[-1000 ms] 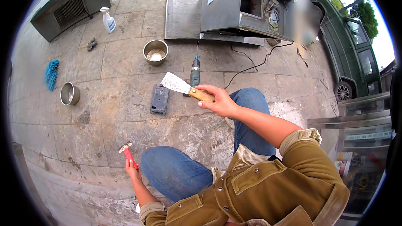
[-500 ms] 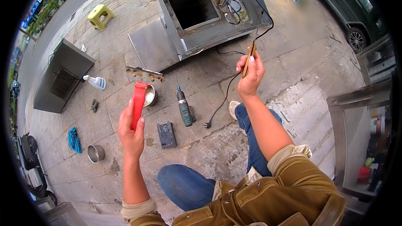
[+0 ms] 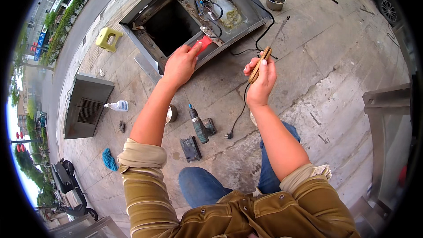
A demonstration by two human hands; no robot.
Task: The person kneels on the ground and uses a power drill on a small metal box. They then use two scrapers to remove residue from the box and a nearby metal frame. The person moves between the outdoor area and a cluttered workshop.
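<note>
From here I see the left hand (image 3: 179, 67) curled around the red scraper (image 3: 203, 44), fingers wrapped close on its handle, over the near rim of the casing (image 3: 246, 15). That handle slants away from the person and to the right, toward the casing's wiring; the scraper's head I can't make out clearly.

The right hand (image 3: 263, 83) pinches the wooden grip of a knife (image 3: 265, 57) between thumb and bent fingers, just off the casing's near right corner. Its blade is edge-on to me, the long axis tilting away and rightward, tip outermost.

On the ground nearer the person than the casing lies a drill (image 3: 198, 125); left of the casing stands a stool (image 3: 104, 39).
</note>
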